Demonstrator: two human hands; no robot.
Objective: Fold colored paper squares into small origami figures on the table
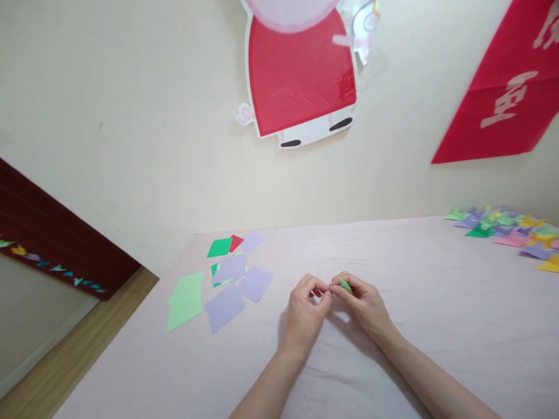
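Note:
Over the cloth-covered surface, my right hand (365,304) pinches a small folded piece of light green paper (345,284), mostly covered by its thumb and fingers. My left hand (305,309) meets it fingertip to fingertip, thumb and index finger pressed together on what appears to be the narrow end of the same paper. That end is too small and too hidden to show its shape. To the left of my hands lie loose paper squares: purple (225,307), light green (186,301), dark green (219,248) and a bit of red (236,242).
Many folded paper figures in several colours (480,230) stand in a group at the far right. The pale pink cloth (393,250) runs back to the wall, where a red cartoon cutout (301,70) and a red banner (498,93) hang. A dark red door (56,233) is at left.

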